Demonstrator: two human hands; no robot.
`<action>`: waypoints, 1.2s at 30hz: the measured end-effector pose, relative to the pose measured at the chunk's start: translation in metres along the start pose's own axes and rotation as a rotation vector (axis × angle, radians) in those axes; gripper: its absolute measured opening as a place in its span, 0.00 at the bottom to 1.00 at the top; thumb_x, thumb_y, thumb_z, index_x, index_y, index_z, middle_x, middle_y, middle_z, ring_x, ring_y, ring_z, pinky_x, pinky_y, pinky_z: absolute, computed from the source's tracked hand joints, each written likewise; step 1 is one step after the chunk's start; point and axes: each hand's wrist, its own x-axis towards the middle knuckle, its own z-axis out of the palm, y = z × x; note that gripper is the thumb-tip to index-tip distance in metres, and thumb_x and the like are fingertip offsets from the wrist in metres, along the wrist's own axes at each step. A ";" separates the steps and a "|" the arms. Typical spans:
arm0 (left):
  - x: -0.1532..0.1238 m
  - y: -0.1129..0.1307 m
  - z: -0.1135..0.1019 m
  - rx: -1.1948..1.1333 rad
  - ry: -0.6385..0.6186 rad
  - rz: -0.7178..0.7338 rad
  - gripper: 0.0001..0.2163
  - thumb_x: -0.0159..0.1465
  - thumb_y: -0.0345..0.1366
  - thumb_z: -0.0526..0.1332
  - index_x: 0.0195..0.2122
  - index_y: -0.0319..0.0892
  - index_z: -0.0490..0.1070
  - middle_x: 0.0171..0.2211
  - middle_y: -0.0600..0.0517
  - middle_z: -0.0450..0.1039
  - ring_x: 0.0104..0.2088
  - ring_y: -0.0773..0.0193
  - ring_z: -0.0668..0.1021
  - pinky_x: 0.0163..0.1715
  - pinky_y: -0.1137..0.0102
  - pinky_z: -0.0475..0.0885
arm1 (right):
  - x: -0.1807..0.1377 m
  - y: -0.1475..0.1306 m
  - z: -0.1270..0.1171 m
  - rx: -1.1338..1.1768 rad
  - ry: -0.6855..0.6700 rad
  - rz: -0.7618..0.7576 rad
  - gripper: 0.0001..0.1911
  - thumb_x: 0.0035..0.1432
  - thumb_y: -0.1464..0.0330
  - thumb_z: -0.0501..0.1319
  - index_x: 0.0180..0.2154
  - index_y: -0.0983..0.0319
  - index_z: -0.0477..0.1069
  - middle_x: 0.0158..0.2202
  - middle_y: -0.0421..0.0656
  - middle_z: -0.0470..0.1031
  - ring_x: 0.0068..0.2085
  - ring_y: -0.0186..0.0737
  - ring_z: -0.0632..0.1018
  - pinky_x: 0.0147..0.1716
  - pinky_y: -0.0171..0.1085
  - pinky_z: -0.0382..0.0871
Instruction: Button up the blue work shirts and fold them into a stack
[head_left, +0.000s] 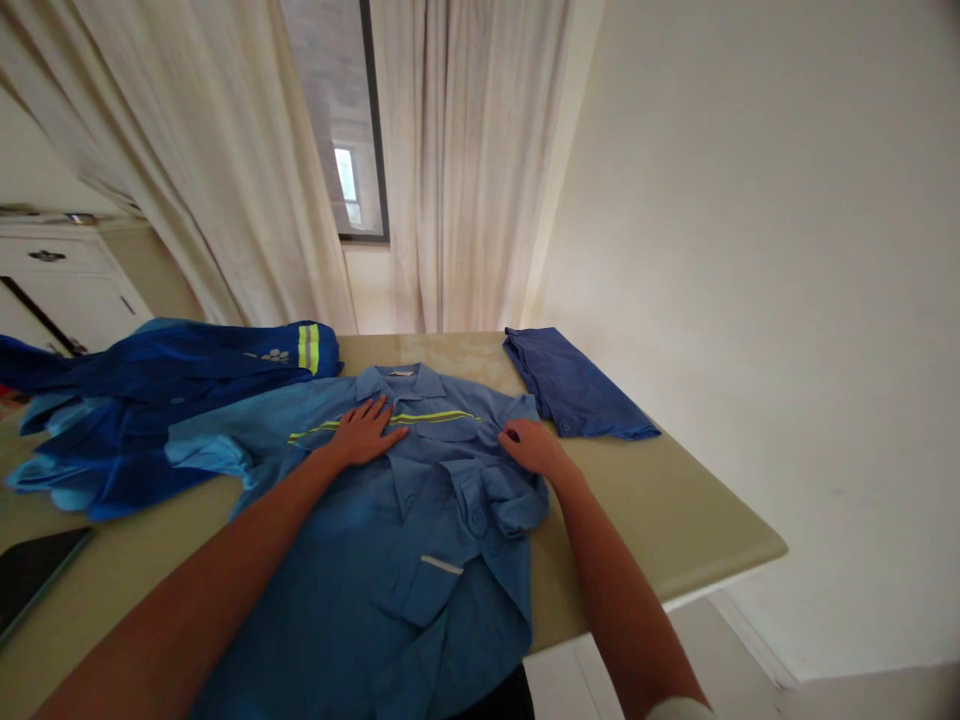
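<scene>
A blue work shirt point(352, 540) with a yellow-green stripe across the chest lies front up on the table, its collar toward the window. Flat on the chest near the stripe rests my left hand point(365, 433), its fingers spread. My right hand point(531, 447) is at the sleeve on the right side, its fingers curled in and pressed together on the cloth. That sleeve is bunched over the shirt's front, while the left-side sleeve lies stretched outward. The lower hem reaches over the table's near edge.
A folded dark blue garment point(574, 385) lies at the table's point(675, 510) far right, by the wall. Several blue garments point(165, 400) are heaped at the left. A dark flat device point(37, 570) sits at the left edge. Curtains point(480, 170) hang behind.
</scene>
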 end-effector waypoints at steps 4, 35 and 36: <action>0.017 -0.012 -0.006 0.017 0.048 0.091 0.35 0.72 0.56 0.40 0.71 0.39 0.61 0.75 0.42 0.49 0.73 0.47 0.57 0.70 0.52 0.52 | -0.003 0.018 -0.005 -0.057 0.172 0.273 0.18 0.67 0.59 0.61 0.55 0.58 0.73 0.50 0.55 0.74 0.44 0.53 0.80 0.45 0.46 0.70; 0.023 0.074 -0.025 -0.198 0.363 0.087 0.22 0.75 0.42 0.43 0.54 0.37 0.73 0.55 0.40 0.74 0.59 0.51 0.73 0.63 0.56 0.62 | 0.014 0.022 0.019 0.169 0.409 0.224 0.19 0.67 0.59 0.58 0.54 0.62 0.74 0.52 0.54 0.72 0.50 0.50 0.77 0.56 0.49 0.70; 0.012 0.080 -0.029 -0.205 0.368 0.114 0.21 0.75 0.42 0.44 0.51 0.38 0.74 0.51 0.42 0.75 0.55 0.53 0.74 0.60 0.59 0.65 | 0.015 0.027 0.021 0.177 0.402 0.266 0.19 0.67 0.59 0.58 0.53 0.62 0.74 0.51 0.54 0.72 0.49 0.49 0.77 0.54 0.48 0.70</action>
